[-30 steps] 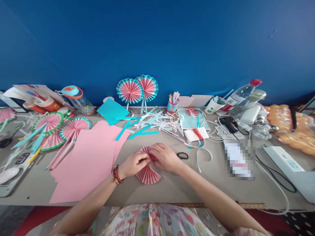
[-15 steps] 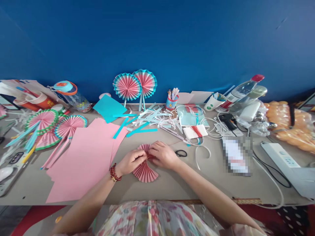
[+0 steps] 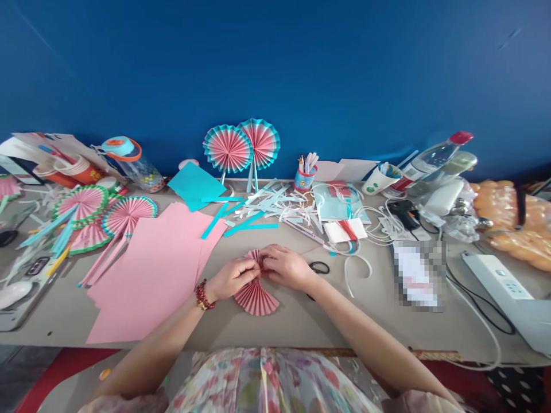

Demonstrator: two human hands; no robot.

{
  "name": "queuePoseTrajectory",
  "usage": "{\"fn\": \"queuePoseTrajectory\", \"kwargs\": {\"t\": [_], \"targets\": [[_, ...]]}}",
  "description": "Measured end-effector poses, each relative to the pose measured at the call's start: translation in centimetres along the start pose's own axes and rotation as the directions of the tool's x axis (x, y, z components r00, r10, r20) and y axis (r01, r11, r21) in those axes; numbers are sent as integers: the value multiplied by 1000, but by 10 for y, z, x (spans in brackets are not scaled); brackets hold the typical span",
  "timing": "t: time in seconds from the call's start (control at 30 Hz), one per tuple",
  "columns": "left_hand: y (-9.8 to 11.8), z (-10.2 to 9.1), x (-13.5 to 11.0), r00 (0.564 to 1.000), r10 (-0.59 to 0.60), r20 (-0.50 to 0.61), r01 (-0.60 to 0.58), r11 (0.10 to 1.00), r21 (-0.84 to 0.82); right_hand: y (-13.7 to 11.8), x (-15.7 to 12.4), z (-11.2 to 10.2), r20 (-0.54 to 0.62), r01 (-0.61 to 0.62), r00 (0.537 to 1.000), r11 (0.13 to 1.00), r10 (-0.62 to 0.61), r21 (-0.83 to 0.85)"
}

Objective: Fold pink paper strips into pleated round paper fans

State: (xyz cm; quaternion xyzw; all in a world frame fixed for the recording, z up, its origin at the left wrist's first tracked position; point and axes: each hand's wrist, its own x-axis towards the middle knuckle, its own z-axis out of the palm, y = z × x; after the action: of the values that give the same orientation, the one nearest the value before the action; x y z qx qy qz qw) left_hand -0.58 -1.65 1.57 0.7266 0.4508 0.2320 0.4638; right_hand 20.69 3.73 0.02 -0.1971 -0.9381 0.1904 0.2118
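Note:
A pink pleated paper fan point(image 3: 256, 297) lies on the grey table point(image 3: 327, 321) in front of me, pinched at its middle so it flares toward me and away. My left hand point(image 3: 232, 276) pinches that middle from the left, fingers closed. My right hand point(image 3: 286, 266) presses and grips the same spot from the right, covering the far half of the fan. Black scissors point(image 3: 319, 267) lie just right of my right hand. Large pink paper sheets point(image 3: 150, 275) lie to the left of my left wrist, which wears a red bead bracelet.
Finished pink fans with coloured edges point(image 3: 86, 221) lie at the left; two stand against the blue wall point(image 3: 243, 149). Cut teal and white strips point(image 3: 262, 209) litter the middle back. A glue gun point(image 3: 407, 213), cables, bottles and a white power strip point(image 3: 499, 278) sit at the right.
Both hands stay pinched on the fan's middle; the fingers shift only slightly. The view has moved a little as my head moved.

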Motion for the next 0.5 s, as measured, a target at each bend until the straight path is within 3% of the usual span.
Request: {"fn": "queuePoseTrajectory", "kwargs": {"t": [0.5], "targets": [[1, 2, -2, 998, 23, -65, -24, 999, -21, 0, 5, -2, 73, -6, 997, 999, 10, -51]]}}
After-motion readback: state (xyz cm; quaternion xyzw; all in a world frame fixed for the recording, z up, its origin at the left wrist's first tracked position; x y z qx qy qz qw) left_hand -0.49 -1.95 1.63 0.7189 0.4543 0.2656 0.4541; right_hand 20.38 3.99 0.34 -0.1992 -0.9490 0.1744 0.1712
